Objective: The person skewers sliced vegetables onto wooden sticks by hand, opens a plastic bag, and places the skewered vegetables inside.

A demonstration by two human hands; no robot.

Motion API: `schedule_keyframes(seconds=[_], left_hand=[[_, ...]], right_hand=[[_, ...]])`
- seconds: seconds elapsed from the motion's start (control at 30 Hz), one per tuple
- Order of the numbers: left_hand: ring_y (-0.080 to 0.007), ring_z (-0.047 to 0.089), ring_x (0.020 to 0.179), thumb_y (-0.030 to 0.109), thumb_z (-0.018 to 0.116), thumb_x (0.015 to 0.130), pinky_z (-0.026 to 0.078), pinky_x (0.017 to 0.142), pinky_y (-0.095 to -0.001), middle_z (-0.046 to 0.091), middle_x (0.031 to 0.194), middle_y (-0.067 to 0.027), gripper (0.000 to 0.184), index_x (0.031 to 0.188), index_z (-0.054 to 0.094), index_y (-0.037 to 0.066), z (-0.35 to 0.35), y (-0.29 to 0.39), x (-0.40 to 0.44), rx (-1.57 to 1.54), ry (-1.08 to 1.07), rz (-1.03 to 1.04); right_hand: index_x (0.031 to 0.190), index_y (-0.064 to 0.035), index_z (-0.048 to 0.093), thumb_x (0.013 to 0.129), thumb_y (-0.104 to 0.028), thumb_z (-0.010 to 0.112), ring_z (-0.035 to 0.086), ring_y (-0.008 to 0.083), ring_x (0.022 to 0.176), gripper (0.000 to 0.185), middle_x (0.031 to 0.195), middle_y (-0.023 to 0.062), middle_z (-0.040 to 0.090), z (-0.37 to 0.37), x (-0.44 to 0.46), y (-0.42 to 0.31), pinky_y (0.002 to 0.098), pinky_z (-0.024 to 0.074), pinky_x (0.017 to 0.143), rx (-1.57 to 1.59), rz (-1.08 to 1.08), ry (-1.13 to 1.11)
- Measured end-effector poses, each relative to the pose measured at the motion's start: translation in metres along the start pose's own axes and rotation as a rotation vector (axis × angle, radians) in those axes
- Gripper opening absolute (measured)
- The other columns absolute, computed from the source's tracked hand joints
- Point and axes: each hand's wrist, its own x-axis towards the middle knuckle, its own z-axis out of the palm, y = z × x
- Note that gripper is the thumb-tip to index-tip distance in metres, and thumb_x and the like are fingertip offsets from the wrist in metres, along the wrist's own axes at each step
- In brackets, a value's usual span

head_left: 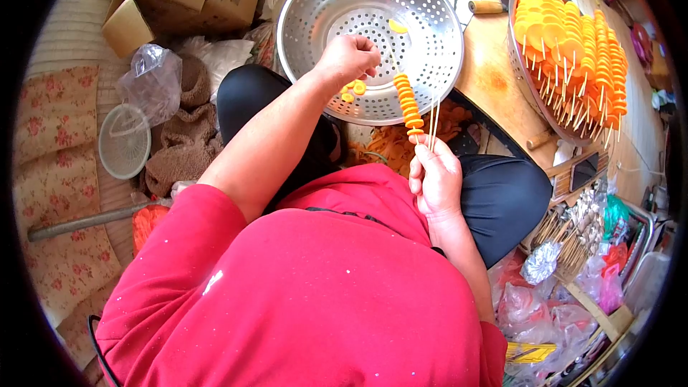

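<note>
My right hand (436,172) is closed around the lower end of a skewer of round orange slices (407,104), which look like a root vegetable. Two or so bare wooden sticks (434,123) stand up from the same grip. The skewer's bare upper end points over a perforated metal colander (441,50). Over the colander's near left side, my left hand (349,59) is closed with its fingertips curled together; anything pinched there is hidden. A few small slices (353,90) lie in the colander below that hand, and one larger slice (398,26) lies farther back.
At right, a large metal basin (517,43) holds many loaded skewers (566,50). A wooden-handled tool (487,7) lies by a wooden board (494,75). Orange peelings (383,142) lie below the colander. A cardboard box (193,0), white basket (125,141) and plastic bags (534,315) surround me.
</note>
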Motion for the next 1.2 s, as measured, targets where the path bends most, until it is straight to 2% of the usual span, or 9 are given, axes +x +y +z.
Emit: schedule_keyframes(seconds=[0.07, 0.13, 0.17, 0.3, 0.43, 0.5, 0.6, 0.73, 1.2], left_hand=[[-0.0170, 0.065, 0.071, 0.011, 0.060, 0.077, 0.052, 0.063, -0.0293, 0.065, 0.076, -0.0053, 0.010, 0.083, 0.064, 0.004, -0.002, -0.014, 0.011, 0.198, 0.029, 0.026], [-0.0216, 0.065, 0.073, 0.009, 0.062, 0.072, 0.052, 0.068, -0.0324, 0.067, 0.080, -0.0092, 0.014, 0.084, 0.066, 0.006, 0.000, -0.032, 0.019, 0.801, -0.037, 0.172], [-0.0261, 0.064, 0.078, 0.008, 0.061, 0.069, 0.051, 0.073, -0.0348, 0.066, 0.084, -0.0116, 0.017, 0.085, 0.067, 0.009, 0.004, -0.026, 0.012, 0.853, -0.091, 0.046], [-0.0296, 0.063, 0.080, 0.005, 0.058, 0.068, 0.050, 0.075, -0.0355, 0.066, 0.081, -0.0119, 0.018, 0.083, 0.067, 0.010, 0.014, -0.036, 0.013, 1.045, -0.085, 0.082], [-0.0248, 0.064, 0.076, 0.005, 0.060, 0.070, 0.051, 0.069, -0.0341, 0.066, 0.076, -0.0113, 0.012, 0.080, 0.066, 0.008, 0.009, -0.027, 0.015, 1.036, -0.120, 0.052], [-0.0182, 0.064, 0.074, 0.004, 0.062, 0.073, 0.052, 0.064, -0.0303, 0.065, 0.071, -0.0092, 0.002, 0.074, 0.064, 0.004, 0.001, -0.008, 0.007, 0.425, -0.112, -0.200], [-0.0184, 0.064, 0.071, 0.001, 0.064, 0.076, 0.055, 0.066, -0.0286, 0.064, 0.080, -0.0090, 0.008, 0.083, 0.060, 0.002, -0.007, -0.004, 0.009, -0.341, -0.039, -0.209], [-0.0211, 0.065, 0.070, -0.002, 0.061, 0.078, 0.057, 0.065, -0.0311, 0.064, 0.081, -0.0136, 0.009, 0.086, 0.057, -0.002, -0.011, 0.009, 0.002, -0.600, 0.066, -0.222], [-0.0179, 0.065, 0.068, 0.003, 0.061, 0.077, 0.056, 0.062, -0.0294, 0.063, 0.079, -0.0107, 0.006, 0.079, 0.056, 0.002, -0.003, 0.005, 0.001, -0.450, 0.099, 0.017]], right_hand=[[0.100, -0.0006, 0.056, 0.091, -0.009, 0.049, 0.040, 0.0081, 0.037, 0.014, 0.057, 0.0029, 0.051, -0.002, 0.001, 0.002, 0.0196, 0.0326, 0.034, 0.003, 0.004, -0.004], [0.100, -0.0007, 0.056, 0.091, -0.008, 0.050, 0.040, 0.0081, 0.036, 0.014, 0.057, 0.0028, 0.051, -0.001, 0.001, 0.001, 0.0197, 0.0325, 0.034, -0.001, 0.004, -0.011], [0.099, -0.0007, 0.056, 0.090, -0.008, 0.050, 0.040, 0.0081, 0.036, 0.013, 0.057, 0.0028, 0.051, -0.001, 0.001, 0.002, 0.0197, 0.0325, 0.034, -0.004, 0.004, -0.017], [0.099, -0.0010, 0.056, 0.090, -0.009, 0.050, 0.040, 0.0081, 0.036, 0.013, 0.057, 0.0027, 0.051, -0.003, 0.000, 0.002, 0.0197, 0.0323, 0.034, -0.003, 0.018, -0.013], [0.098, -0.0011, 0.056, 0.090, -0.009, 0.050, 0.039, 0.0080, 0.036, 0.013, 0.056, 0.0028, 0.051, -0.003, -0.001, 0.001, 0.0197, 0.0321, 0.034, -0.018, 0.029, -0.029], [0.098, -0.0011, 0.056, 0.090, -0.009, 0.051, 0.039, 0.0080, 0.036, 0.013, 0.056, 0.0029, 0.051, -0.004, -0.002, 0.001, 0.0197, 0.0320, 0.034, -0.026, 0.030, -0.040], [0.098, -0.0011, 0.056, 0.090, -0.010, 0.051, 0.039, 0.0080, 0.036, 0.013, 0.056, 0.0030, 0.051, -0.004, -0.004, 0.003, 0.0195, 0.0320, 0.034, -0.066, 0.041, -0.080], [0.099, -0.0009, 0.055, 0.090, -0.011, 0.051, 0.039, 0.0080, 0.035, 0.014, 0.056, 0.0031, 0.050, -0.001, -0.005, 0.000, 0.0197, 0.0316, 0.033, -0.100, 0.045, -0.081], [0.098, -0.0006, 0.055, 0.090, -0.010, 0.051, 0.039, 0.0076, 0.035, 0.014, 0.056, 0.0033, 0.050, -0.001, -0.006, 0.001, 0.0194, 0.0315, 0.033, -0.091, 0.051, -0.075]])
